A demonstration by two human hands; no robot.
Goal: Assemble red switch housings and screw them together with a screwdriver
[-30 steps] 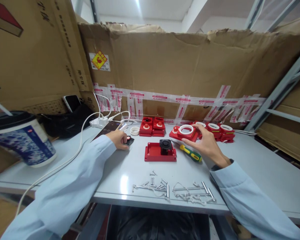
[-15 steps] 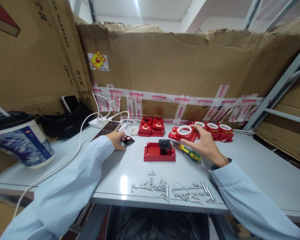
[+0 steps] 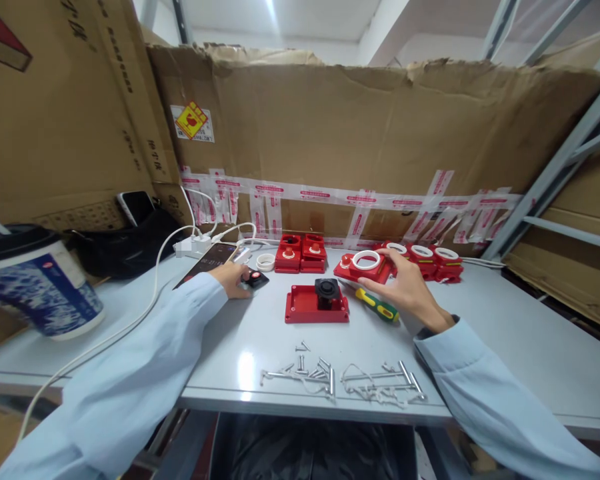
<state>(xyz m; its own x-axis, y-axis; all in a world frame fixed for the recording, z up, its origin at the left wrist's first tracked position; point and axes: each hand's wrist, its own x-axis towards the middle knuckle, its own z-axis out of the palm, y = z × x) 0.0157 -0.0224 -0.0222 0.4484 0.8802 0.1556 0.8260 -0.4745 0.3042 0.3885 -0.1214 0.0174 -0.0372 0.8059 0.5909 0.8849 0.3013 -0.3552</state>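
My left hand (image 3: 233, 279) is closed on the edge of a small black square part with a red centre (image 3: 256, 278), low over the table beside the phone. My right hand (image 3: 411, 288) is curled round a red plate with a white ring (image 3: 366, 260) and a small white-and-red knob; thumb and fingers grip its right side. Under it lies a green and yellow screwdriver (image 3: 379, 307). Between my hands sits an open red box base (image 3: 303, 313) with a black round-topped part (image 3: 327, 293) standing in it.
Behind are a loose white ring (image 3: 265, 262), red assembled units (image 3: 300, 253) and more with white rings (image 3: 423, 257). Near the front edge lie screws and metal rods (image 3: 300, 380). At left are a phone (image 3: 207, 260), a power strip (image 3: 193, 247), a white cable and a cup (image 3: 43, 287).
The view has shifted slightly. The black square part in my left hand has tilted a little flatter; my right hand keeps its grip on the red plate.
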